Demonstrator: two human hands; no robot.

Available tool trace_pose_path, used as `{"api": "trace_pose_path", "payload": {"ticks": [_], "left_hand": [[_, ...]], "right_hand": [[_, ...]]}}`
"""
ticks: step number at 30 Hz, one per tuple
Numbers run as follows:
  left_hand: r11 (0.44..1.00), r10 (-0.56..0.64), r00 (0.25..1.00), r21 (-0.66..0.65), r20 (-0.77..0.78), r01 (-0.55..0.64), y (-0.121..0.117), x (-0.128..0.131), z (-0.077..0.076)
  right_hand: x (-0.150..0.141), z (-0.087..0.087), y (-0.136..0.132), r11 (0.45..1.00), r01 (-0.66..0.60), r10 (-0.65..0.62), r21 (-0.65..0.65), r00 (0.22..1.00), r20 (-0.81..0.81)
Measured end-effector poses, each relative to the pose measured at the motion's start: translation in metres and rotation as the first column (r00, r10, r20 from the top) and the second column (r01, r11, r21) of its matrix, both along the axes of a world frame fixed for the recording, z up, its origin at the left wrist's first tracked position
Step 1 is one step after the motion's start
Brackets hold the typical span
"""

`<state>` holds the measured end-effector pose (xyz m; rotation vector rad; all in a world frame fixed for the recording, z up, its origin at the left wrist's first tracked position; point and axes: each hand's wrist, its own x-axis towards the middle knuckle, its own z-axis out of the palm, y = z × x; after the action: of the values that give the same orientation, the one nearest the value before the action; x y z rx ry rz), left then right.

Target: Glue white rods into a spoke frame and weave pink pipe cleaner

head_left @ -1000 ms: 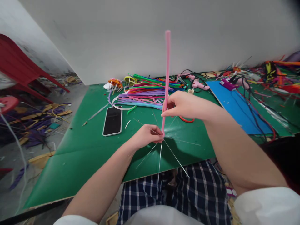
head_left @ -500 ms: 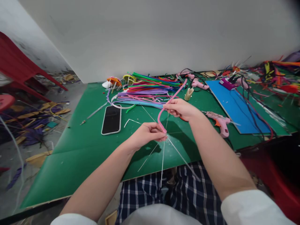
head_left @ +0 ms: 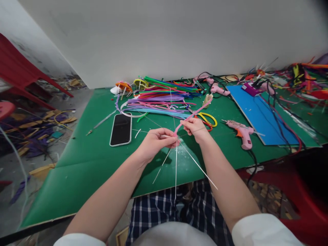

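My left hand [head_left: 154,142] is pinched shut on a bundle of thin white wires [head_left: 176,167] that fan out downward over the table's front edge. My right hand [head_left: 195,127] is closed on a pink pipe cleaner [head_left: 198,111], which bends from the wires' joint up and away to the right. Both hands meet above the green table mat [head_left: 102,160]. A pile of coloured pipe cleaners [head_left: 161,99] lies just behind the hands.
A phone [head_left: 121,129] lies face up left of my hands. Scissors with yellow and red handles [head_left: 208,119] and a pink glue gun [head_left: 241,131] lie to the right, beside a blue board [head_left: 258,114]. A red chair [head_left: 23,78] stands at left, with scraps on the floor.
The pink pipe cleaner stood upright a second ago; my right hand has bent it down and over to the right, moving closer to my left hand. The view shifted, uncovering the scissors and glue gun.
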<state>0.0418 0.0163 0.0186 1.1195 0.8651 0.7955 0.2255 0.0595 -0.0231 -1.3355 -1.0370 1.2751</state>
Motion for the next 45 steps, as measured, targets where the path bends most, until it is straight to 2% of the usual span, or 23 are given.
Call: {"api": "trace_pose_path", "payload": {"ticks": [2,4,6,8,10,12,16,20,24,30,35,38,41,45], "left_hand": [[0.999,0.036,0.999,-0.005,0.025,-0.035,0.001,0.0,0.0],[0.999,0.04,0.998,-0.021,0.046,-0.039,0.002,-0.001,0.0],[0.999,0.016,0.998,-0.046,0.06,-0.014,0.003,0.0,0.0],[0.997,-0.017,0.997,-0.075,0.069,0.022,0.003,0.0,-0.001],[0.994,-0.045,0.996,-0.099,0.077,0.053,0.003,0.0,-0.001],[0.992,-0.068,0.996,-0.106,0.064,0.075,0.002,0.0,-0.002],[0.99,-0.102,0.995,-0.095,0.008,0.102,0.002,0.0,-0.002],[0.989,-0.125,0.992,-0.081,0.015,0.126,0.001,-0.001,-0.001],[0.995,-0.08,0.996,-0.055,0.027,0.082,0.001,-0.001,-0.001],[0.996,0.087,0.995,0.019,0.056,-0.089,0.003,-0.001,-0.002],[0.985,0.172,0.985,0.023,0.031,-0.173,0.005,0.0,0.0],[0.976,0.214,0.977,0.031,0.01,-0.214,0.007,-0.001,0.001],[0.966,0.256,0.967,0.047,-0.001,-0.255,0.008,-0.001,0.002],[0.954,0.291,0.957,0.076,-0.012,-0.289,0.007,0.0,0.004]], "right_hand": [[0.001,0.001,-0.001,1.0,0.026,-0.027,-0.016,0.994,-0.103],[-0.002,0.004,-0.003,0.999,-0.01,-0.001,-0.033,0.952,-0.305],[-0.008,0.008,-0.006,0.994,-0.113,0.09,-0.016,0.865,-0.494],[-0.017,0.012,-0.011,0.971,-0.233,0.216,0.049,0.782,-0.584],[-0.025,0.014,-0.016,0.937,-0.327,0.336,0.127,0.735,-0.588],[-0.031,0.014,-0.02,0.91,-0.379,0.403,0.166,0.722,-0.562],[-0.035,0.014,-0.024,0.897,-0.426,0.418,0.119,0.727,-0.545],[-0.036,0.017,-0.026,0.88,-0.466,0.439,0.094,0.72,-0.537],[-0.039,0.021,-0.027,0.902,-0.43,0.387,0.045,0.756,-0.528],[-0.039,0.017,-0.027,0.952,-0.305,0.252,0.01,0.768,-0.589],[-0.042,0.01,-0.031,0.989,-0.146,0.123,0.01,0.788,-0.604],[-0.044,0.01,-0.035,0.998,-0.029,0.055,0.053,0.818,-0.572],[-0.044,0.013,-0.038,0.99,0.004,0.066,0.142,0.872,-0.485],[-0.043,0.015,-0.039,0.984,-0.042,0.105,0.173,0.921,-0.374]]}}
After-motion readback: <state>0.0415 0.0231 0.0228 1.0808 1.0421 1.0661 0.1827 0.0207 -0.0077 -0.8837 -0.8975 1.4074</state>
